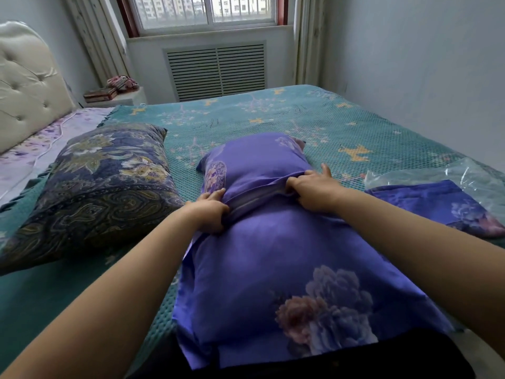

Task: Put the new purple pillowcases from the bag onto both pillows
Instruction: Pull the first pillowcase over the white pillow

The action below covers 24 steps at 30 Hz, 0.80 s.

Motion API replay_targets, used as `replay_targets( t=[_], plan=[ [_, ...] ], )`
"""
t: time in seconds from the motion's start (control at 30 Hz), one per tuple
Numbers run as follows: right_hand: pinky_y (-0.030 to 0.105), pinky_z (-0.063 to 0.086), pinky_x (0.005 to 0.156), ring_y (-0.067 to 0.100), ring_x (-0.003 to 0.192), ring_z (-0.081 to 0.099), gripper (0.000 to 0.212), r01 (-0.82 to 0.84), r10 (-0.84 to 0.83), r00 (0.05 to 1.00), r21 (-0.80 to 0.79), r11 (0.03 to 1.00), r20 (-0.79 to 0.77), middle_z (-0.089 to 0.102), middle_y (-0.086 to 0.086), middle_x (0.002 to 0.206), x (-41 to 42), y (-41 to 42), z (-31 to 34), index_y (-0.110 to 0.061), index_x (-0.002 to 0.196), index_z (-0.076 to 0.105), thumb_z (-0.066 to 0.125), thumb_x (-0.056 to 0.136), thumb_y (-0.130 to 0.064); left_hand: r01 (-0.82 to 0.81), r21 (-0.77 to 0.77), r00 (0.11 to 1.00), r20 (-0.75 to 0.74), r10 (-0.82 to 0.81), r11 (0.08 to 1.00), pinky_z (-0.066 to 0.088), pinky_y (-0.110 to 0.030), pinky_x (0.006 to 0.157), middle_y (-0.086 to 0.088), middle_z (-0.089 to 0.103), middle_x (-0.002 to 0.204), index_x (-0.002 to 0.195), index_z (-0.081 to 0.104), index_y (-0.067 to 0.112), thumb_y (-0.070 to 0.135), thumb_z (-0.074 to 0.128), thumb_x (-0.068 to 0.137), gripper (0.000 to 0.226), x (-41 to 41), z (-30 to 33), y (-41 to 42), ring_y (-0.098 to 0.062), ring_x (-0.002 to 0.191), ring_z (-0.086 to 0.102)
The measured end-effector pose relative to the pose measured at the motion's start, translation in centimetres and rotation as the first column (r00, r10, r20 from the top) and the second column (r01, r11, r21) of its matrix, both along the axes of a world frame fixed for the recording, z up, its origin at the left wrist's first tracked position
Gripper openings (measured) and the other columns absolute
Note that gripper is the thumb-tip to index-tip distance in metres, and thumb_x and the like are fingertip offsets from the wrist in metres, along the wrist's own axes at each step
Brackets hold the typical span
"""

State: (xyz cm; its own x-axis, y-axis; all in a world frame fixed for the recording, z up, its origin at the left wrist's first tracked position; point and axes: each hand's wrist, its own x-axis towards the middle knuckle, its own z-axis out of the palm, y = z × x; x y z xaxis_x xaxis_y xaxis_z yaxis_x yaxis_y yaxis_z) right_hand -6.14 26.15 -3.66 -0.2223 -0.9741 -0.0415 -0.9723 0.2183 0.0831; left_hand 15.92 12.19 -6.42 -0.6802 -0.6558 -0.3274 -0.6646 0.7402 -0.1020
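Left hand: my left hand [210, 213] sits at the left side of the purple pillow, fingers curled down into a bunched fold of the pillowcase [273, 255], gripping it.
Right hand: my right hand [314, 188] grips the same gathered fold from the right, knuckles up, fingers tucked into the cloth and the little finger sticking out toward the window.
Between the hands: I see a paler striped band of fabric at the fold; I cannot tell whether it is the pillow inside or the case's inner flap.
Pillow: the pillow [257, 160] lies lengthwise in front of me on the bed, purple cloth over it at both ends; the far end is rounded and full, and the near end spreads flat and loose toward my lap, with a big flower print on it.
Second pillow: to my left lies the other pillow [101, 181], dark blue with a paisley and flower pattern, not in a purple case. It is near the first but apart from it.
Bag: a clear plastic bag [464, 179] lies crumpled at my right on the bed.
Second case: a folded purple case [437, 203] lies just beside the bag's near edge; I cannot tell whether any part is inside.
Bed: a teal cover [300, 113] is under all of it.
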Motion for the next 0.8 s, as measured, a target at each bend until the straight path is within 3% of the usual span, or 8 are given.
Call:
replay_targets(
  t=[0.1, 0.27, 0.37, 0.43, 0.53, 0.63, 0.73, 0.8],
  plan=[
    [0.063, 0.018, 0.105, 0.028, 0.125, 0.039, 0.035, 0.034, -0.017, 0.990, 0.124, 0.992, -0.140, 0.053, 0.004, 0.127, -0.2, 0.2, 1.3, -0.023, 0.119, 0.057, 0.045, 0.087, -0.011, -0.076, -0.053, 0.983, 0.165, 0.084, 0.996, 0.024, -0.060, 0.109, 0.003, -0.003, 0.159, 0.130, 0.049, 0.034, 0.026, 0.061, 0.080, 0.052, 1.0, 0.4, -0.2, -0.035, 0.142, 0.014],
    [0.057, 0.023, 0.104, 0.030, 0.128, 0.034, 0.037, 0.247, -0.208, 0.947, 0.140, 0.959, -0.245, 0.038, 0.010, 0.139, -1.5, 0.6, 1.5, -0.021, 0.128, 0.053, 0.045, 0.092, -0.017, -0.134, -0.070, 0.990, 0.045, 0.137, 0.989, 0.029, -0.054, 0.105, 0.008, -0.013, 0.158, 0.126, 0.052, 0.033, 0.019, 0.051, 0.078, 0.049, 2.6, -0.8, 0.2, -0.031, 0.139, 0.024],
    [0.050, 0.030, 0.100, 0.032, 0.126, 0.034, 0.035, 0.273, -0.265, 0.934, -0.001, 0.962, -0.240, 0.033, 0.010, 0.140, -1.5, 0.9, 0.4, -0.020, 0.128, 0.053, 0.041, 0.095, -0.019, -0.128, 0.083, 0.989, 0.087, 0.121, 0.988, 0.029, -0.048, 0.111, 0.006, -0.015, 0.158, 0.130, 0.050, 0.027, 0.019, 0.052, 0.073, 0.058, 3.4, -2.1, -0.7, -0.035, 0.138, 0.028],
    [0.047, 0.032, 0.099, 0.034, 0.128, 0.033, 0.033, 0.243, -0.265, 0.937, -0.120, 0.963, -0.229, 0.029, 0.011, 0.144, -1.5, 1.4, -0.6, -0.021, 0.125, 0.055, 0.037, 0.097, -0.019, -0.165, 0.086, 0.986, 0.004, 0.166, 0.983, 0.035, -0.042, 0.108, 0.009, -0.001, 0.159, 0.128, 0.052, 0.028, 0.024, 0.053, 0.073, 0.055, 3.9, -2.5, -0.9, -0.029, 0.134, 0.037],
    [0.046, 0.036, 0.097, 0.035, 0.128, 0.035, 0.033, 0.222, -0.254, 0.950, -0.178, 0.959, -0.183, 0.025, 0.010, 0.149, -1.8, 1.8, -2.0, -0.017, 0.123, 0.055, 0.034, 0.098, -0.016, -0.193, -0.120, 0.970, -0.170, 0.172, 0.974, 0.039, -0.040, 0.098, 0.006, 0.031, 0.146, 0.122, 0.056, 0.030, 0.036, 0.051, 0.080, 0.043, 4.1, -2.6, -0.1, -0.024, 0.125, 0.045],
    [0.045, 0.041, 0.093, 0.035, 0.120, 0.044, 0.030, 0.233, -0.249, 0.968, -0.238, 0.943, -0.037, 0.038, 0.010, 0.140, -2.7, 2.1, -2.5, -0.011, 0.118, 0.056, 0.036, 0.096, -0.017, -0.206, -0.298, 0.962, -0.238, 0.136, 0.932, 0.040, -0.041, 0.089, -0.003, 0.042, 0.125, 0.114, 0.061, 0.027, 0.035, 0.050, 0.083, 0.034, 3.9, -3.0, 0.7, -0.027, 0.115, 0.049],
    [0.042, 0.045, 0.082, 0.036, 0.105, 0.055, 0.028, 0.306, -0.319, 0.947, -0.430, 0.849, 0.044, 0.055, 0.015, 0.116, -4.0, 2.8, -2.4, -0.004, 0.106, 0.060, 0.042, 0.095, -0.023, -0.291, -0.302, 0.933, -0.300, 0.199, 0.908, 0.045, -0.041, 0.084, -0.007, 0.041, 0.122, 0.116, 0.059, 0.019, 0.022, 0.043, 0.090, 0.031, 3.9, -3.3, 1.1, -0.031, 0.109, 0.053],
    [0.042, 0.043, 0.083, 0.037, 0.104, 0.054, 0.034, 0.361, -0.375, 0.925, -0.458, 0.812, 0.064, 0.056, 0.017, 0.111, -4.3, 2.8, -2.5, 0.000, 0.105, 0.061, 0.046, 0.094, -0.028, -0.356, -0.248, 0.916, -0.285, 0.284, 0.901, 0.047, -0.042, 0.084, -0.011, 0.037, 0.128, 0.123, 0.053, 0.015, 0.011, 0.033, 0.094, 0.035, 3.4, -3.3, 1.4, -0.034, 0.109, 0.056]
  ],
)
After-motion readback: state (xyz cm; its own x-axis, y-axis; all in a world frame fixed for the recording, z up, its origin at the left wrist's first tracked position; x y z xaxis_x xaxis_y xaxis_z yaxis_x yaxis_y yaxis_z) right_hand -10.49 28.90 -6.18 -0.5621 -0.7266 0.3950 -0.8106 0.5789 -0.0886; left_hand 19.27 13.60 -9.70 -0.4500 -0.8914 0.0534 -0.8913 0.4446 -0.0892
